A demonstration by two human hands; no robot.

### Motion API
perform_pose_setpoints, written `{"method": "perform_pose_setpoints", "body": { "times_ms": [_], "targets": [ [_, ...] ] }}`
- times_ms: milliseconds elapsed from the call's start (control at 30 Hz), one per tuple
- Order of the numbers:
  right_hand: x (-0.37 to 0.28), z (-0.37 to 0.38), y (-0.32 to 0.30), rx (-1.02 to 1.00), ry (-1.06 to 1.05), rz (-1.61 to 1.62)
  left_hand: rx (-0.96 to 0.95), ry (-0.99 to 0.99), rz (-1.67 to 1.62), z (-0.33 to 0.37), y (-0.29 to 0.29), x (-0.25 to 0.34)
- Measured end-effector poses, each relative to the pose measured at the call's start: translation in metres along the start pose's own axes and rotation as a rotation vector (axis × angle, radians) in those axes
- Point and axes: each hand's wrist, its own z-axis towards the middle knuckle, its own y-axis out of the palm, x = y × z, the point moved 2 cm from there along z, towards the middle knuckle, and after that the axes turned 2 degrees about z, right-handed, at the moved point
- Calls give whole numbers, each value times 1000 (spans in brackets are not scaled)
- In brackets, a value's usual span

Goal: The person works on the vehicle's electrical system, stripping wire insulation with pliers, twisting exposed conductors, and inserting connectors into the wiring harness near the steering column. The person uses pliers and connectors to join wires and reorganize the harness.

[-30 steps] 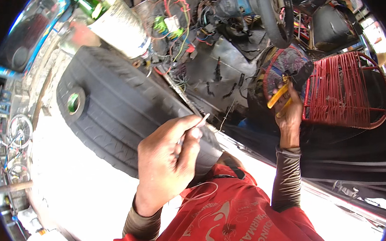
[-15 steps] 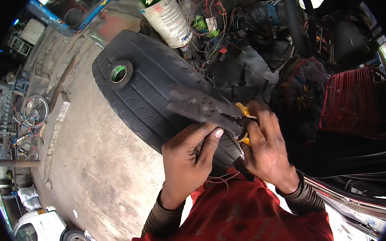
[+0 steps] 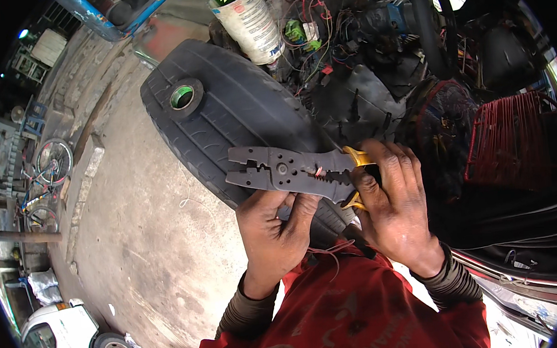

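My right hand [image 3: 396,210] grips the yellow handles of a flat grey wire-stripper tool [image 3: 285,170], whose jaws point left over a black tyre [image 3: 235,125]. A thin red wire [image 3: 318,172] sits in a notch of the tool. My left hand [image 3: 273,233] is just below the tool, fingers pinched on the wire where it enters the notch. The wire's loose end trails down over my red shirt [image 3: 342,313].
A roll of green tape [image 3: 182,98] lies on the tyre. Behind it stand a white plastic container [image 3: 252,20] with a green bottle, and a tangle of coloured wires [image 3: 320,33]. A steering wheel [image 3: 433,24] and red seat cover [image 3: 518,142] are at right. A white car [image 3: 76,340] is at lower left.
My right hand came down from near the red seat cover with the tool and met the left hand. The wire now sits in the tool's notch. The view shifted left.
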Motion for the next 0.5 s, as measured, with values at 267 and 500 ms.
{"method": "perform_pose_setpoints", "body": {
  "times_ms": [267,500],
  "targets": [
    [2,5,-6,-65,0,65,11,39,27,1,-1,-3],
    [15,7,0,-286,158,597,-18,86,-34,5,0,-2]
  ]
}}
